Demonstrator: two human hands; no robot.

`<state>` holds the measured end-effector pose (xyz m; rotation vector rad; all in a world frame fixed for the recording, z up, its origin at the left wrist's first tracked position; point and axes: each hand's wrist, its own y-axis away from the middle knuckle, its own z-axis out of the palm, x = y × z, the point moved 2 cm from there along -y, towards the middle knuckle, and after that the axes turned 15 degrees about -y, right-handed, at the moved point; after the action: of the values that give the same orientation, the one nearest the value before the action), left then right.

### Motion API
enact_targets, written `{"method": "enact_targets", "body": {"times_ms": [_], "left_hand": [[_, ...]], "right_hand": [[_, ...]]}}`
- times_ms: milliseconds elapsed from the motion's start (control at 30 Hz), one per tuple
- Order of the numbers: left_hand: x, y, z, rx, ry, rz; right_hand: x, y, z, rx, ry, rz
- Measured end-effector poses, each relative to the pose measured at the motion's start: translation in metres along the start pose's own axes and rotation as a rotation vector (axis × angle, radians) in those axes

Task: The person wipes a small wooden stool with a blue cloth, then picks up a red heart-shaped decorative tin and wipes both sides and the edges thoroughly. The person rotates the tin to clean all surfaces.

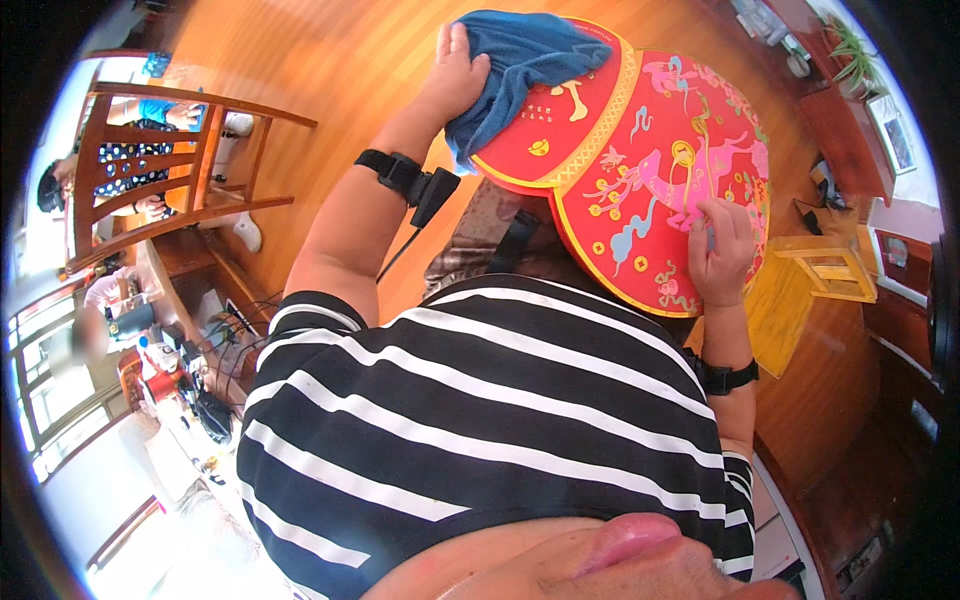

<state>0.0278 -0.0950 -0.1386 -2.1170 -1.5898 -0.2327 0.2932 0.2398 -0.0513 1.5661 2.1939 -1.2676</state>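
A red gourd-shaped decorative panel [600, 191] lies tilted in front of my body, edged in gold and printed with a pink deer, coins and clouds. My left hand [461, 71] presses a blue cloth [525, 67] onto its smaller far lobe, and folds of the cloth cover part of that lobe. My right hand [721, 251] rests over the larger near lobe, close to its right edge, with bent fingers against the printed face. Something small and bluish shows at those fingertips, too little to identify. Each wrist wears a black strap.
A wooden chair [202, 150] stands on the wood floor at left, with a person in polka-dot clothing behind it. Below, a cluttered desk [187, 397] has cables, and another person is near the window. A yellow wooden stool [780, 322] is at right; a potted plant [847, 56] is at upper right.
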Motion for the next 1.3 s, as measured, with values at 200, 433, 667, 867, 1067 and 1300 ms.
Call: {"method": "enact_targets", "body": {"times_ms": [200, 433, 667, 867, 1067, 1300], "left_hand": [[0.014, 0.017, -0.021, -0.551, 0.930, -0.529], [0.007, 0.033, -0.019, -0.560, 1.040, -0.484], [0.003, 0.040, -0.018, -0.432, 1.120, -0.428], [0.021, 0.030, -0.052, -0.218, 1.182, -0.178], [0.029, 0.010, -0.060, -0.096, 1.227, -0.143], [0.028, -0.004, -0.039, 0.429, 0.861, -0.311]], "right_hand": [[0.012, 0.005, 0.000, 0.050, 0.080, 0.142], [0.066, 0.019, -0.046, 0.258, 0.402, 0.449], [0.106, 0.062, -0.061, 0.468, -1.243, 1.225], [0.105, 0.068, -0.083, 0.534, -1.258, 0.982], [0.087, 0.067, -0.108, 0.447, -0.858, 0.688], [0.055, 0.062, -0.097, 0.369, -0.749, 0.558]]}}
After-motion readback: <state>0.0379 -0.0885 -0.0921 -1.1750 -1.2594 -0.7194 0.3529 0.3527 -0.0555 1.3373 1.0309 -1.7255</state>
